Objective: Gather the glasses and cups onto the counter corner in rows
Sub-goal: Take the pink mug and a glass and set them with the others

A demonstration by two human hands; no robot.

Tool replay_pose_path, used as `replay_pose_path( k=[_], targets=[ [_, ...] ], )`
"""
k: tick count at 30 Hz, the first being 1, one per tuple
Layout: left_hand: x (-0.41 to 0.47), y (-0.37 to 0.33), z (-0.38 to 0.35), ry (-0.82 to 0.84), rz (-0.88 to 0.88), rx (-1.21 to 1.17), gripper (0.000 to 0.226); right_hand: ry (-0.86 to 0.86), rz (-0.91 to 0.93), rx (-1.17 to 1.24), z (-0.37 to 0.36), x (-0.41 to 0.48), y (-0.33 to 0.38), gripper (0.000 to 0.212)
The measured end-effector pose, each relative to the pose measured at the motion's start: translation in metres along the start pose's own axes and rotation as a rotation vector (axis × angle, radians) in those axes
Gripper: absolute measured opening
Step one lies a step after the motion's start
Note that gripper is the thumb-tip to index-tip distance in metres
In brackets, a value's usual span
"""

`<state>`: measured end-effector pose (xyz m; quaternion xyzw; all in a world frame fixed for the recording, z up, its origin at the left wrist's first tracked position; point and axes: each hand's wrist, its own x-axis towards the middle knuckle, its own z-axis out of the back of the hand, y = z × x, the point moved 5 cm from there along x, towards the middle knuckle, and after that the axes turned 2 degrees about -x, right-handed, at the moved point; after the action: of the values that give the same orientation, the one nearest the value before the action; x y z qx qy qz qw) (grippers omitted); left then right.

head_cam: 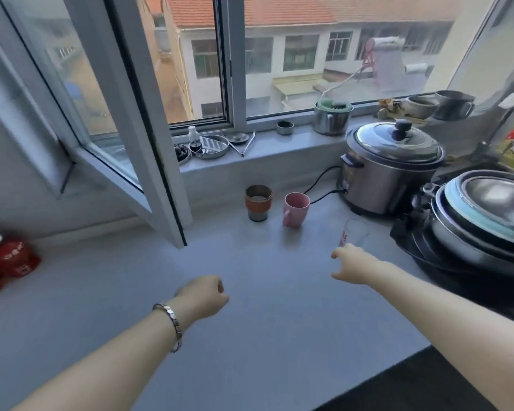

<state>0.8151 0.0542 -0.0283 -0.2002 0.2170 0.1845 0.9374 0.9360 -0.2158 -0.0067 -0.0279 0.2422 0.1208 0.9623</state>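
On the desk: three drinking vessels, all upright
Writing: red print on clear glass, unreadable
Cups: brown-banded tumbler beside pink mug; contents unclear
Right hand: grip released, fingers at the glass's base
Left hand: grip clenched, empty

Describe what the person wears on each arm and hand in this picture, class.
Both forearms are bare, with no sleeves or gloves in view. The left hand has a silver metal link bracelet at its wrist. The right hand shows no jewellery or watch.
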Motion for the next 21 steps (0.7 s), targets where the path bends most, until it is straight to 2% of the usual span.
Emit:
replay_pose_path(
  k=[4,8,10,15,18,21],
  targets=[
    [0.04,-0.039,-0.004,0.035,0.013,-0.019,0.033,-0.136,-0.088,0.048,0.023,0.06,-0.049,0.046],
    [0.081,-0.081,-0.004,0.044,0.069,-0.005,0.036,-0.056,-0.14,0.111,0.027,0.114,-0.082,0.082],
    [0.103,-0.106,-0.003,0.045,0.09,-0.018,0.037,0.021,-0.102,0.135,0.023,0.136,-0.094,0.089],
    [0.154,-0.169,0.015,-0.098,0.045,-0.062,0.045,0.074,0.1,0.223,0.018,0.169,-0.105,0.064],
    [0.19,-0.198,0.029,-0.199,-0.046,-0.117,0.062,0.089,0.148,0.242,0.024,0.183,-0.106,0.065],
    [0.23,-0.223,0.035,-0.171,-0.093,-0.143,0.087,0.065,0.185,0.289,0.036,0.199,-0.104,0.066]
  ],
)
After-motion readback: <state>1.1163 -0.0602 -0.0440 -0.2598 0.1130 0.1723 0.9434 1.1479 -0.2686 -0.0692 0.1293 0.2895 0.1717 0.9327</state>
